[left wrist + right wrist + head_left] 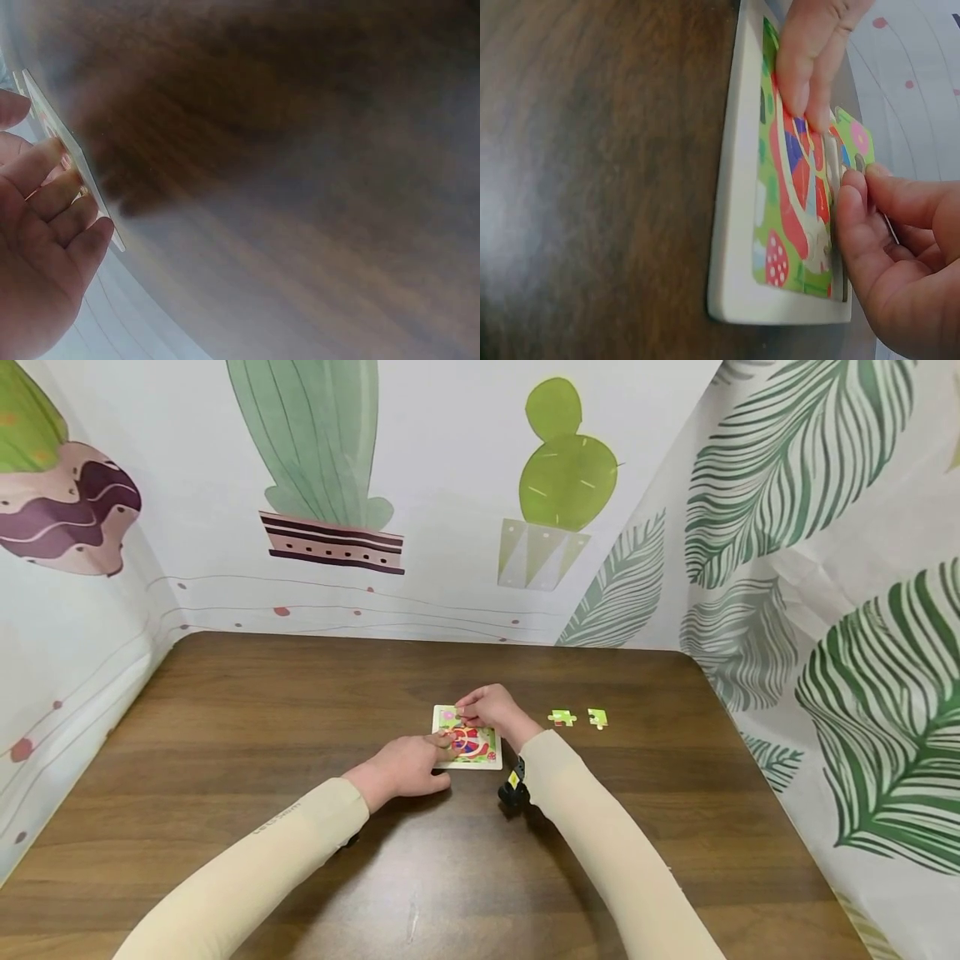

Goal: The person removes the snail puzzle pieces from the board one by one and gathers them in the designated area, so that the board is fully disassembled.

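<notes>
Left hand [408, 766] presses straight fingers onto the framed puzzle [735, 187] on the surface [300, 685]; right hand [492, 707] pinches a flower piece [859, 139] at its far side. Assembly judged nearly complete: this piece, apparently, and two loose pieces [561, 718] at right outstanding

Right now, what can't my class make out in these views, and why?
Puzzle picture, head view: partly covered by left hand and right hand.
Printing on two loose pieces, head view: too small.
Puzzle picture, left wrist view: nearly edge-on, behind the left hand.
Whatever the right hand pinches, right wrist view: mostly hidden by that hand.
Left palm, right wrist view: cut off by top edge.
</notes>
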`<action>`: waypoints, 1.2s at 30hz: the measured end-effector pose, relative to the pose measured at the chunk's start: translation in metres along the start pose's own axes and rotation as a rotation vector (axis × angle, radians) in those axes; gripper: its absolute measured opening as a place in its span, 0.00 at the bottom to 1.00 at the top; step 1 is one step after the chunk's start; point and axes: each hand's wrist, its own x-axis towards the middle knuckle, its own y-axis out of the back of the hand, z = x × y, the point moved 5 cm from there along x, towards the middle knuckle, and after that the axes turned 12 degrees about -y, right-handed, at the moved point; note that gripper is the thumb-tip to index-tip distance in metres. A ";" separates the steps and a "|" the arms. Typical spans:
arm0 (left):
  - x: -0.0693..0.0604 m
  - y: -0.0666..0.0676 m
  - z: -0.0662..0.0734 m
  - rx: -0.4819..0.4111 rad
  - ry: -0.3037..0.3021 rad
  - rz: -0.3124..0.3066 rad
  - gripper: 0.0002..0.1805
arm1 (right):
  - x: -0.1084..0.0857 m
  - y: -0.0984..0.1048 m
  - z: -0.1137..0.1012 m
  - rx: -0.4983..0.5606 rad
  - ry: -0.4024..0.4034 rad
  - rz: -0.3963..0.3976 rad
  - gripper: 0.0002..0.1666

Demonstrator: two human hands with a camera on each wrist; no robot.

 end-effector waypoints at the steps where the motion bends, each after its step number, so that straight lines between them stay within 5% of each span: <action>1: 0.001 -0.001 0.000 0.001 -0.001 0.000 0.30 | 0.000 0.002 0.000 -0.001 0.001 -0.001 0.13; 26: 0.003 -0.002 -0.002 0.007 0.003 -0.007 0.30 | -0.010 0.081 0.002 -0.145 0.031 0.019 0.17; 36: 0.002 -0.001 -0.002 0.007 0.014 -0.020 0.30 | -0.012 0.097 0.007 -0.141 0.029 0.011 0.17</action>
